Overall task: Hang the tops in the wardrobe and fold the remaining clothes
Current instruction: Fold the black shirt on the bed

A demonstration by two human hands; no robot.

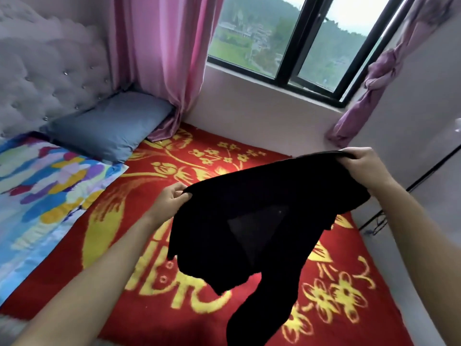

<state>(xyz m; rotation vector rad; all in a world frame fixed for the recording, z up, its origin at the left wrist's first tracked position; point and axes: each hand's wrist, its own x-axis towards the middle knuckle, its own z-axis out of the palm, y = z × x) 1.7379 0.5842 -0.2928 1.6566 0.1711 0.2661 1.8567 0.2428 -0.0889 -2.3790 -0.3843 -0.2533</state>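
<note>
Above the bed's red blanket [199, 318] with its yellow flowers, both hands hold a black garment [249, 233] in the air. At its near-left corner the left hand [169, 199] is pinched shut on the cloth; the right hand [361, 164] is clamped on the far-right edge, higher up. Between them the fabric sags, one long part dangling toward the blanket. A grey-blue pillow [109, 126] and a multicoloured pillow [42, 186] lie to the left, beneath pink curtains [159, 58] beside the window [287, 38].
</note>
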